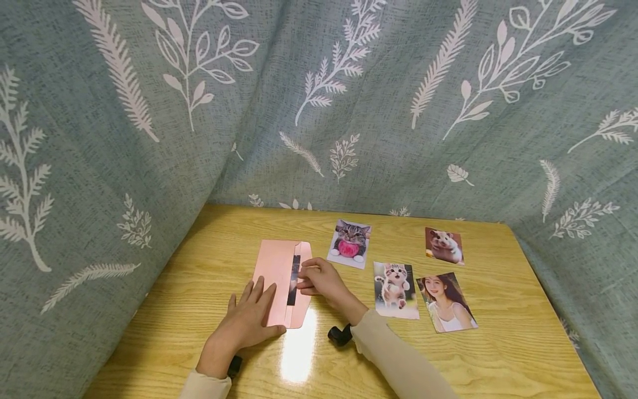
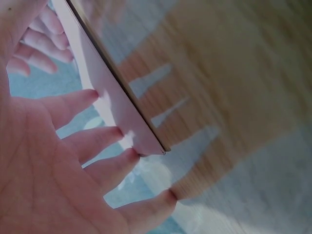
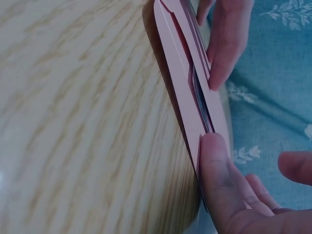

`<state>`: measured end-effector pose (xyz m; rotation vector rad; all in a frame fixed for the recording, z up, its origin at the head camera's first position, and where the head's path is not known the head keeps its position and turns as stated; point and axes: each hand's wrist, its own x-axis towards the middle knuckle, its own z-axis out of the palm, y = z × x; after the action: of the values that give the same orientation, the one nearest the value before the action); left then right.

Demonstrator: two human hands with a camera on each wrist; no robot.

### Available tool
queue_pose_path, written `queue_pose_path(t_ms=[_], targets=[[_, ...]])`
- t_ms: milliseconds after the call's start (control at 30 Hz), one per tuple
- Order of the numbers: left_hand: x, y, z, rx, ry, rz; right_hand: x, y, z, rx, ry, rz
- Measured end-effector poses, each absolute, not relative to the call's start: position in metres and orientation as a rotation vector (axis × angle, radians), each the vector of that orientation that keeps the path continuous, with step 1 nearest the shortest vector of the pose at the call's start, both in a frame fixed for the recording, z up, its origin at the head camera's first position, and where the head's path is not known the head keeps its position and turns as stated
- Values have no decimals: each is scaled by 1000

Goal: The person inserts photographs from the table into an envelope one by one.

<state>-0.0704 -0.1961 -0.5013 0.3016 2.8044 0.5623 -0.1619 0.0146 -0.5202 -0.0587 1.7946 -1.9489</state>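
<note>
My left hand, fingers straight and spread, grips nothing, resting on the near left part of the pink envelope on the table. My right hand has bent fingers at the dark card in the envelope's slot; only a strip shows, and I can't really tell whether I'm pinching it. Four loose photos lie to the right, then the leaf-print curtain behind, top cut off.

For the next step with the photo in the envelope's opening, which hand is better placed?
The right hand, probably: it is already at the photo, while the left hand rests on the pink envelope, seemingly steadying it.
</note>
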Motion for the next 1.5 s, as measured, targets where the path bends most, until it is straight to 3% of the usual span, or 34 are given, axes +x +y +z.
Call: queue_pose_path(t_ms=[867,1500], targets=[[-70,-196,-502,321,2819,560,-162,7,-517,-36,1777,-1961],[-70,-195,-503,318,2812,575,-153,94,-495,-371,2270,-1790]])
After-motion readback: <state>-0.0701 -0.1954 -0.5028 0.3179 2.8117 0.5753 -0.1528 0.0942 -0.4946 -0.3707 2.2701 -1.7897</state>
